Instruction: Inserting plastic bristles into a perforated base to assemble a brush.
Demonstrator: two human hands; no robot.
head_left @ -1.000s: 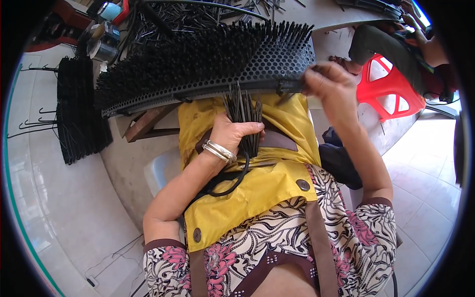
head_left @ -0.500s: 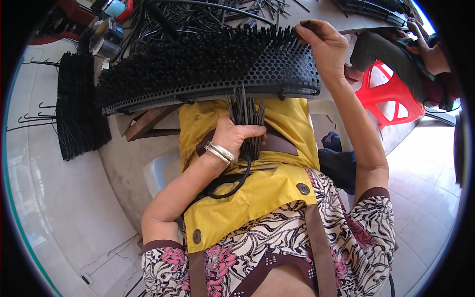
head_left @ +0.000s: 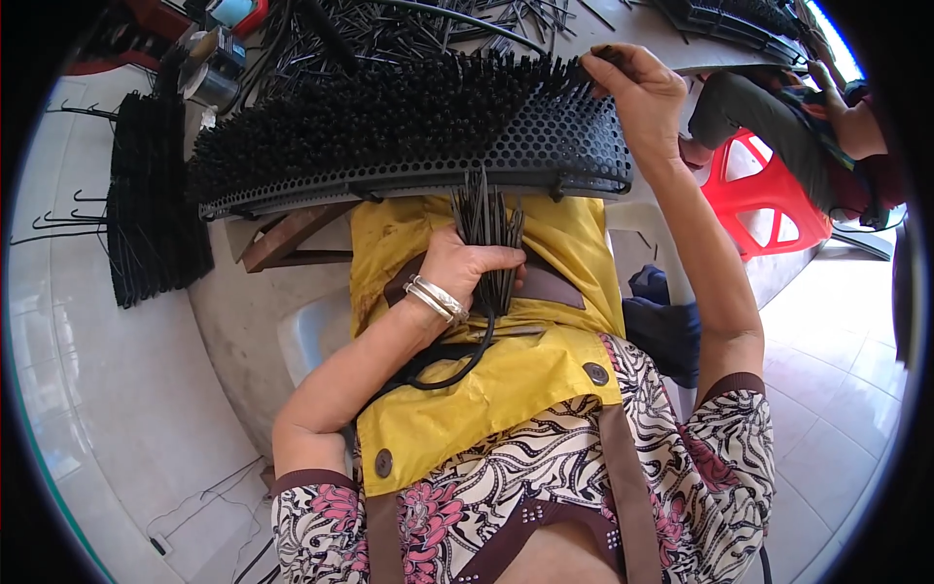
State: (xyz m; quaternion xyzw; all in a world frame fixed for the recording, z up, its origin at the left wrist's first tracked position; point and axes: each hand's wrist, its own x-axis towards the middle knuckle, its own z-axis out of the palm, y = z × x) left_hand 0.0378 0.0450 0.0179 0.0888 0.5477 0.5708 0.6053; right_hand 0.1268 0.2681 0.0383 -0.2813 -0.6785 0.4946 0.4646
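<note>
My left hand is closed around an upright bundle of thin black rods, held in front of the yellow apron. The tops of the rods reach the near edge of a curved black perforated panel. Dense rows of black rods stand in its holes across the left and middle, while bare holes show toward the right. At the panel's far right corner, my right hand pinches with thumb and fingers beside the last standing rods. Something dark shows at those fingertips, too small to name.
Loose black rods lie heaped behind the panel. A black bristly piece with wire hooks is at the left. A clear container stands at the upper left. To the right, a person sits near a red stool.
Both hands keep nearly the same place and grip. The whole view has shifted slightly; no rod has visibly moved in the panel.
</note>
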